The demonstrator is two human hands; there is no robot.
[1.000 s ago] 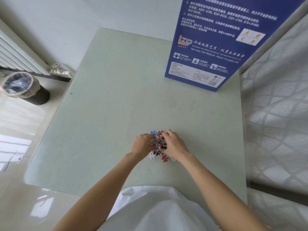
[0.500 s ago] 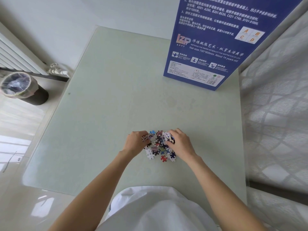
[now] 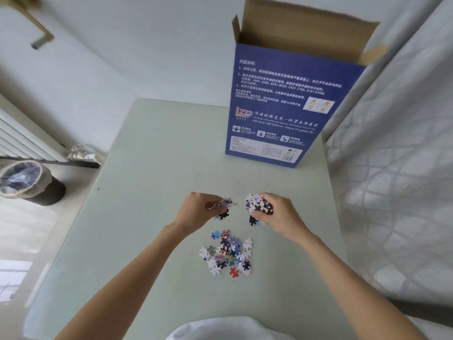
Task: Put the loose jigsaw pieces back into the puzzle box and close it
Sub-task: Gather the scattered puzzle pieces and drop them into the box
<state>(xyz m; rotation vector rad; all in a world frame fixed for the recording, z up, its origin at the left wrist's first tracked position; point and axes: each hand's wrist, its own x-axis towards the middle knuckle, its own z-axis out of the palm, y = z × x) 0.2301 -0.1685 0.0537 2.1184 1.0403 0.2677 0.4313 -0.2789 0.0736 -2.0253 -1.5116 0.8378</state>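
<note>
Left hand (image 3: 196, 212): I see fingers curled round a few pieces.
Right hand (image 3: 277, 214): clutching a bigger handful.
Pile (image 3: 228, 252): on table (image 3: 147, 168).
Box (image 3: 282, 106): upright, flaps open.

pale green bench (image 3: 152, 168) against a white wall (image 3: 147, 45); radiator (image 3: 22, 141) and lined bin (image 3: 24, 182) at left, quilted mattress (image 3: 392, 192) at right.

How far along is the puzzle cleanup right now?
Early stage. Nothing visibly done: the blue puzzle box stands upright at the table's far end, top flaps open, contents not visible. In hand: the left hand and right hand each hold a bunch of pieces above the table. Left: the loose pile near the person, then closing the box.
</note>
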